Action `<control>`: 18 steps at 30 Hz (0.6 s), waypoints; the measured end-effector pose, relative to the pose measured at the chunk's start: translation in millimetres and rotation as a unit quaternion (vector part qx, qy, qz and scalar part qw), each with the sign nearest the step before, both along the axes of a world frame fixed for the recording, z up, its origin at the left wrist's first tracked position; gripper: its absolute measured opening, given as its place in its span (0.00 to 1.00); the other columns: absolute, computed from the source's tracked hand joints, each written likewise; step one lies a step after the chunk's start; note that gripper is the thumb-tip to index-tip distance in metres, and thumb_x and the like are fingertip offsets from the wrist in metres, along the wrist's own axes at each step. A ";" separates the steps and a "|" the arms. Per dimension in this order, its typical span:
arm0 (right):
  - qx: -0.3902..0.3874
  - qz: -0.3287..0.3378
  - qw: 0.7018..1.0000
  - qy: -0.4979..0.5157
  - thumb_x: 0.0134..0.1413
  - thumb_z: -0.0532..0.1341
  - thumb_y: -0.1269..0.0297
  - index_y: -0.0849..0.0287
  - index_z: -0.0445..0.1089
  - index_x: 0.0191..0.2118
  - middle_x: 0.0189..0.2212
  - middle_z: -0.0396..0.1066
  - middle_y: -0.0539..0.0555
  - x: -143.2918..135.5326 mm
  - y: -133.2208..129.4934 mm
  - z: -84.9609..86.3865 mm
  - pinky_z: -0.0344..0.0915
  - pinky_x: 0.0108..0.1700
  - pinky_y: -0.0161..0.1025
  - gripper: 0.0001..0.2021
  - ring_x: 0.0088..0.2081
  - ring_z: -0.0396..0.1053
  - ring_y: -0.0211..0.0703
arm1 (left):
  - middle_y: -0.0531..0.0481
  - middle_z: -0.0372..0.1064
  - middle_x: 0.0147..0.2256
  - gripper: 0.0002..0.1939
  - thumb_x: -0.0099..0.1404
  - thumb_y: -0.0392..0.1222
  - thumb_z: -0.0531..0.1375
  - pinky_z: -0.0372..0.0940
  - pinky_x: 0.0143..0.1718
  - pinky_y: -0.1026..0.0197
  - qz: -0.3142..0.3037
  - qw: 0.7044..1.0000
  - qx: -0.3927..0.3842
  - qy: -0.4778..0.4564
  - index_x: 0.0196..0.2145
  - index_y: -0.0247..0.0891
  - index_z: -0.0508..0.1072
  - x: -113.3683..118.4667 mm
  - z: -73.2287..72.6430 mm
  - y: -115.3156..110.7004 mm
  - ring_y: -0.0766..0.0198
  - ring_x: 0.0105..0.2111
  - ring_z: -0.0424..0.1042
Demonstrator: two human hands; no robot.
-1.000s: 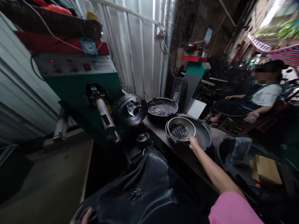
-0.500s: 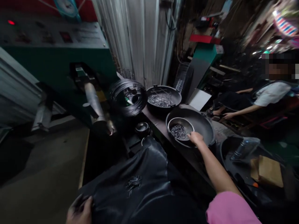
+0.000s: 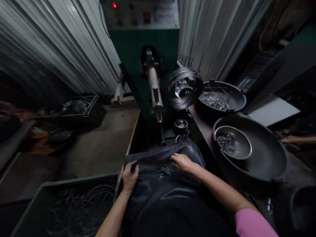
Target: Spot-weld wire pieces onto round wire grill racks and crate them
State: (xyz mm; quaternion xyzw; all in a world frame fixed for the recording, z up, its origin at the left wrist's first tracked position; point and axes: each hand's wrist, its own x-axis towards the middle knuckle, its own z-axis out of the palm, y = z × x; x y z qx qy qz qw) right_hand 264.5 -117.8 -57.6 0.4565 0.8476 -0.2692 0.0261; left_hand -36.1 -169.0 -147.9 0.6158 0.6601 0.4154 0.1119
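Metal pieces point(image 3: 165, 171) lie on dark cloth point(image 3: 154, 188) between left hand point(image 3: 130, 176) and right hand point(image 3: 183, 162). Both curl; any grip is unclear.

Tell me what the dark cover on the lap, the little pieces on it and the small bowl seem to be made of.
Lap cover: probably leather or coated fabric, dark and softly glossy; it folds and catches smooth highlights.
Little pieces: likely metal, from their thin, greyish glint.
Small bowl: looks like metal, perhaps steel, with a bright rim and dull sheen inside.
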 end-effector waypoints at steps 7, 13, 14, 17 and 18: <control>-0.021 0.085 0.995 -0.043 0.48 0.60 0.70 0.60 0.60 0.56 0.48 0.64 0.62 -23.9 4.7 -44.5 0.59 0.50 0.44 0.26 0.49 0.63 0.52 | 0.47 0.72 0.35 0.10 0.59 0.37 0.54 0.66 0.40 0.59 -0.079 0.996 0.026 0.012 0.38 0.39 0.71 11.2 4.9 10.4 0.61 0.36 0.72; -0.113 0.107 0.988 -0.006 0.45 0.56 0.70 0.61 0.65 0.51 0.50 0.65 0.63 -23.8 -9.1 -59.4 0.53 0.58 0.49 0.22 0.53 0.61 0.53 | 0.46 0.70 0.37 0.10 0.60 0.37 0.53 0.65 0.45 0.57 0.032 0.997 0.014 -0.070 0.39 0.41 0.71 0.6 0.5 -0.8 0.61 0.40 0.70; -0.144 0.090 0.985 0.032 0.46 0.56 0.67 0.60 0.64 0.52 0.52 0.64 0.61 -14.6 -5.2 -56.1 0.54 0.58 0.49 0.24 0.54 0.60 0.53 | 0.46 0.69 0.39 0.11 0.59 0.37 0.53 0.64 0.45 0.57 0.097 0.992 0.003 -0.085 0.39 0.40 0.71 -13.2 -9.6 -5.6 0.61 0.41 0.69; -0.232 -0.031 0.966 0.111 0.44 0.57 0.52 0.57 0.63 0.54 0.54 0.64 0.59 26.5 9.5 -48.4 0.54 0.59 0.51 0.29 0.56 0.59 0.56 | 0.43 0.68 0.43 0.15 0.55 0.37 0.56 0.65 0.44 0.57 0.356 0.914 -0.137 -0.141 0.42 0.38 0.70 -67.4 -51.4 -33.2 0.60 0.41 0.70; -0.244 -0.098 0.957 0.125 0.43 0.57 0.48 0.55 0.63 0.54 0.52 0.65 0.58 43.2 13.1 -48.7 0.56 0.58 0.51 0.30 0.55 0.60 0.57 | 0.43 0.68 0.44 0.18 0.53 0.37 0.57 0.64 0.44 0.57 0.434 0.860 -0.218 -0.159 0.44 0.38 0.69 -86.1 -66.4 -46.1 0.59 0.41 0.70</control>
